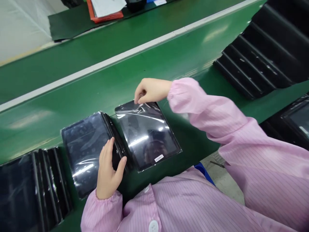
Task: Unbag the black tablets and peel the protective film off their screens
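A dark tablet (pixel 151 135) lies face up on the green bench, with a small white label near its lower edge. Clear film (pixel 141 110) over its screen is wrinkled and raised at the far edge. There my right hand (pixel 149 91) pinches the film between thumb and fingers. To the left, several black tablets lean overlapped, the top one (pixel 84 151) shiny with film. My left hand (pixel 109 170) rests along the right side of these tablets, fingers stretched and thumb apart, gripping nothing.
Another row of overlapped tablets (pixel 21 190) stands at the lower left. More black tablets (pixel 256 61) lean at the upper right, and others (pixel 296 119) lie at the right edge. A pale rail (pixel 116 59) crosses the green surface. Papers (pixel 107 7) sit in a red tray beyond.
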Tool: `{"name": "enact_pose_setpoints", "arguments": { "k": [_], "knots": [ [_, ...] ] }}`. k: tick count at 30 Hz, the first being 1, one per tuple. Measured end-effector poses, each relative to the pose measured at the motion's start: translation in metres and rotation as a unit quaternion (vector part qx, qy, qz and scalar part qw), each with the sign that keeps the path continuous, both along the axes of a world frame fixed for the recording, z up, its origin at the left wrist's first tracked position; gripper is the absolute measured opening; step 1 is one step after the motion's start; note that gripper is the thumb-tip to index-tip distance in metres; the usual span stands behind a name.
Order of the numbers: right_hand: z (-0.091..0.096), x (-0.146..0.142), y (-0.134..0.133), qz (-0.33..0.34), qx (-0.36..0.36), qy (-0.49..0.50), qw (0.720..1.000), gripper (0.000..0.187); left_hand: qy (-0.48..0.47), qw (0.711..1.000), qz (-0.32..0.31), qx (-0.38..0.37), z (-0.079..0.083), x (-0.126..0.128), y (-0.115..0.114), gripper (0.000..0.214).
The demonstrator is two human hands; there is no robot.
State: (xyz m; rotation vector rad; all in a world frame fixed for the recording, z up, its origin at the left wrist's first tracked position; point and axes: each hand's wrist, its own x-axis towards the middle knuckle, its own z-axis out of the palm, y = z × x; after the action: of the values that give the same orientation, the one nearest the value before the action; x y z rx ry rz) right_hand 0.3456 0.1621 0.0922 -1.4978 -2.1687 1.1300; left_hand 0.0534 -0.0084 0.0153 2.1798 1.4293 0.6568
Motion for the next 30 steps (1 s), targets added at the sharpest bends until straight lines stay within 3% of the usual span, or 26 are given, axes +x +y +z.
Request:
{"name": "enact_pose_setpoints", "arguments": {
  "k": [7,17,24,28,30],
  "knots": [
    [-0.017,0.045,-0.010,0.029,-0.084,0.171,0.981,0.007,-0.117,0.991,0.053,-0.020,-0.011,-0.010,-0.003,0.061],
    [-0.044,0.062,-0.031,-0.072,-0.090,0.306,0.945,0.039,-0.111,0.993,0.035,0.020,-0.004,-0.008,0.003,0.054],
    [-0.047,0.059,-0.029,-0.074,-0.050,0.315,0.945,0.045,-0.150,0.988,0.034,0.007,-0.007,-0.007,0.003,0.056],
    [-0.033,0.046,-0.043,-0.105,0.020,0.230,0.967,0.014,-0.171,0.980,0.091,0.043,-0.007,-0.013,-0.003,0.051],
    [-0.031,0.039,-0.056,-0.143,0.087,0.141,0.976,0.046,-0.111,0.973,0.183,0.089,-0.005,-0.025,-0.007,0.049]
  ]
}}
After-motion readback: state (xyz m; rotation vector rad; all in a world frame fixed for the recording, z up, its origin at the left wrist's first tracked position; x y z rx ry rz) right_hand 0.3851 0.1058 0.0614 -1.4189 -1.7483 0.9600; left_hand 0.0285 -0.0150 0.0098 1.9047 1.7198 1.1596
